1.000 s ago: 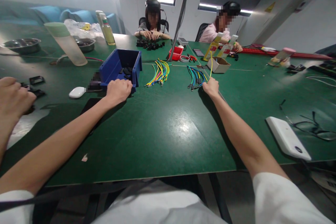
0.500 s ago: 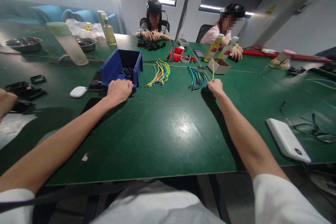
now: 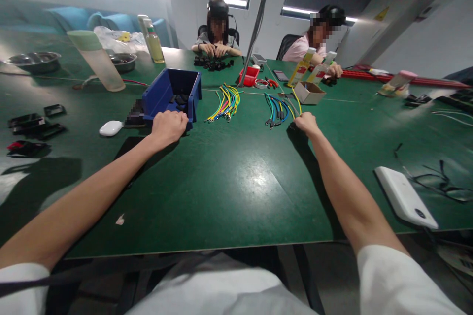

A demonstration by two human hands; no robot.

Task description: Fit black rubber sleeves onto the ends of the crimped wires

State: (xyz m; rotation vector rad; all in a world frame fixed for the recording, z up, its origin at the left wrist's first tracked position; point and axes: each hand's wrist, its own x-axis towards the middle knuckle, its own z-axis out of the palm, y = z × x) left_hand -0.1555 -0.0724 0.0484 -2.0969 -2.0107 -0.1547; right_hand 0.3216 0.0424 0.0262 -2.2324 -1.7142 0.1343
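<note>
My left hand is closed in a fist at the low front of a blue plastic bin. Its curled fingers hide whatever they may grip. Small black pieces lie inside the bin. On the right, my right hand is closed round the lower end of a yellow wire, which sticks up and leans left, near a small cardboard box. Beside that hand lies a spread of blue, green and black-ended wires. Between my hands sits a bunch of mostly yellow and green wires with metal ends.
A metal pole rises behind the wires, near a red tray and a small cardboard box. A white power bank-like device and glasses lie at right. Black parts lie far left. Two people sit opposite.
The yellow wire has tipped left in my right hand, which has shifted slightly right. Another person's hand and a pale sheet have left the left edge. My left hand stays put.
</note>
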